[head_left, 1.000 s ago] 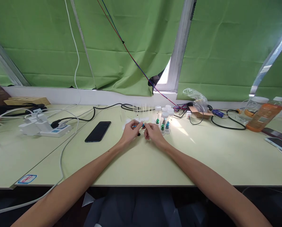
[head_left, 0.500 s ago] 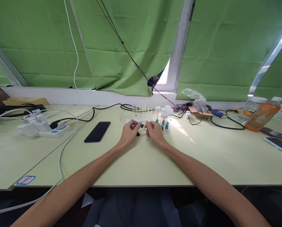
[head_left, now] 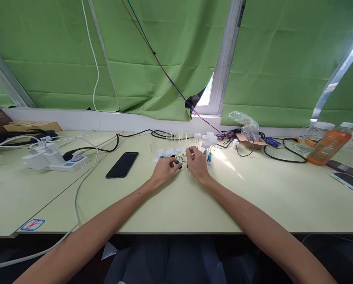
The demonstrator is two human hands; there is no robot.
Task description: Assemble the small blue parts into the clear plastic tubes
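Observation:
My left hand [head_left: 164, 170] rests low over the table, its thumb and fingers closed round a small blue-and-black piece [head_left: 178, 162] too small to name. Just to the right, my right hand [head_left: 197, 163] is pinched, fingers pointing down and left; whatever lies between the fingertips does not show. Thin dark wire-like pieces [head_left: 181, 157] lie between the hands. Beside the right hand stand several clear vials [head_left: 206, 151] with white caps, one holding something blue. White caps or small containers [head_left: 161, 152] sit beyond the left hand.
A clear plastic stand [head_left: 173, 136] is behind the hands. To the left lie a black phone [head_left: 122, 165] and a white power strip [head_left: 67, 165] with cables. An open cardboard box [head_left: 250, 143], an orange bottle [head_left: 328, 144] and another phone [head_left: 349, 182] are on the right.
My left hand has turned palm down and lowered with the blue-and-black piece. My right hand has risen slightly and turned its fingers downward. Another person's hand appears at the far left edge.

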